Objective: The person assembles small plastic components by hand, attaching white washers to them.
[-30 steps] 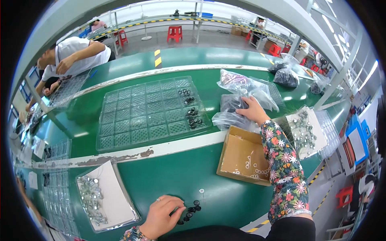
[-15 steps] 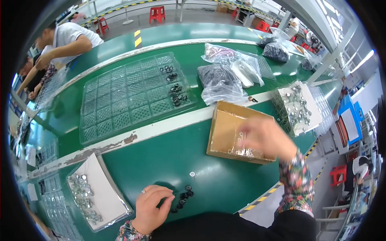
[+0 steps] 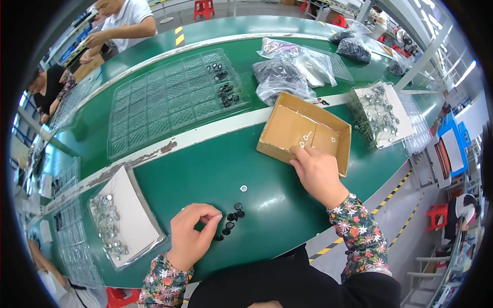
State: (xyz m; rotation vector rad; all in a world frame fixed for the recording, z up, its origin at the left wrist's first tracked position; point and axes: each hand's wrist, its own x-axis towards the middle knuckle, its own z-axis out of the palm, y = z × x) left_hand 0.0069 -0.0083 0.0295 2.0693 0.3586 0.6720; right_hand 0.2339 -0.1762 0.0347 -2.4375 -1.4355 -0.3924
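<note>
Thumb and fingertips of my left hand (image 3: 192, 233) are pinched together beside a short line of small black round parts (image 3: 230, 224) on the green table. Whatever the pinch holds is too small to make out. Just beyond the parts lies a white ring (image 3: 243, 188) on its own. My right hand (image 3: 322, 177) is closed on the near wall of an open cardboard box (image 3: 287, 120), its thumb in front of the wall and fingers over the rim. A few small pale rings (image 3: 306, 137) show inside the box. The hand hides part of its near side.
A clear compartment tray (image 3: 169, 100) holds black parts in its right column. Bags of dark parts (image 3: 282, 77) lie behind the box. Boards with small metal parts lie left (image 3: 110, 226) and right (image 3: 382, 115). A co-worker (image 3: 126, 23) sits across the table.
My right hand has moved from inside the box to its near wall, and the box has turned slightly. My left hand stays beside the black parts. The whole view has shifted.
</note>
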